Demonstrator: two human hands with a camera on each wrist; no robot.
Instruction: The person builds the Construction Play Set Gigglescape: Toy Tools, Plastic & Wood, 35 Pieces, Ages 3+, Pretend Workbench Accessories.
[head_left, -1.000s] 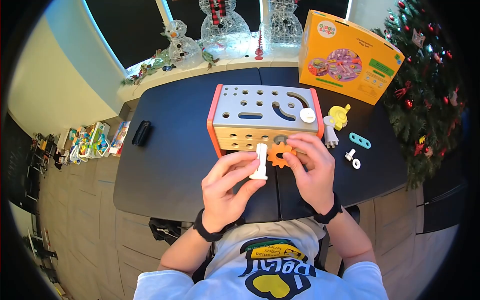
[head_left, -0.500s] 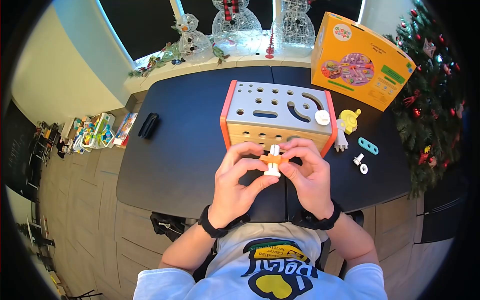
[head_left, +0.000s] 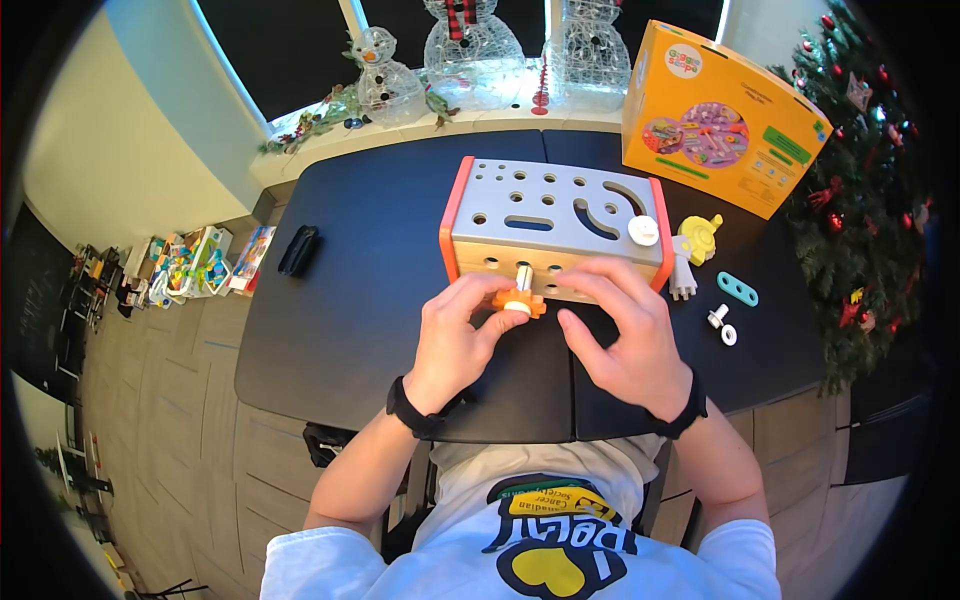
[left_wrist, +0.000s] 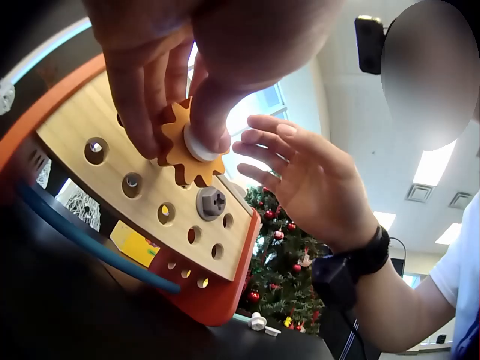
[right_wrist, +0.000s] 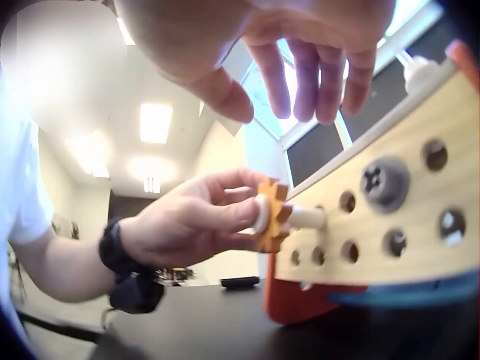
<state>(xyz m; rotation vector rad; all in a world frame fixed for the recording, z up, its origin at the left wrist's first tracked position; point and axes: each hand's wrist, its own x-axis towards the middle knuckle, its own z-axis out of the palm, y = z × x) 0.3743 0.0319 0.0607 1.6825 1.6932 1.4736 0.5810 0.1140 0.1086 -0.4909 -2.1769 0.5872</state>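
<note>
My left hand (head_left: 450,335) pinches the head of a white plastic bolt, with an orange gear (right_wrist: 274,217) threaded on it near the head. The bolt's shaft (right_wrist: 306,217) points into the wooden front of a toy workbench (head_left: 505,200), its tip right at a hole. This bench has a grey top with holes and slots, and red ends. My right hand (head_left: 635,330) holds nothing; its fingers are loosely spread in front of the bench, right of the gear. A grey cross-slotted bolt head (right_wrist: 386,184) sits in the same wooden panel.
A white bolt head (head_left: 643,230) sits on the bench's top right corner. To the right lie a yellow and grey toy piece (head_left: 697,242), a teal strip (head_left: 737,290), a small white bolt (head_left: 717,318) and a white ring (head_left: 728,336). Behind stands an orange carton (head_left: 740,90).
The gear, earlier apart in my right hand, has gone onto the bolt in my left hand. My right hand has let go, and my left has brought both up to the wooden front.
</note>
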